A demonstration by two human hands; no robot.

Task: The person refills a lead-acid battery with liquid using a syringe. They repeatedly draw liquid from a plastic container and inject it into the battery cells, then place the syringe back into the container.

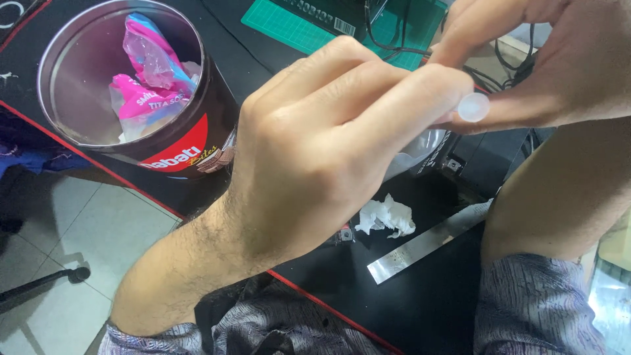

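Note:
My left hand (pixel 315 141) fills the middle of the view, its fingers curled shut around a small object whose round translucent white end (pixel 474 107) shows at the fingertips. My right hand (pixel 559 62) comes in from the upper right and pinches that same white end between thumb and fingers. Most of the object is hidden inside my left fist. Both hands hover above a black desk mat (pixel 420 296).
An open round tin (pixel 85 79) holding pink and clear plastic wrappers stands at the upper left. A crumpled white tissue (pixel 386 217) and a steel ruler (pixel 427 243) lie on the mat. A green cutting mat (pixel 289 26) and black cables sit behind. Tiled floor lies left.

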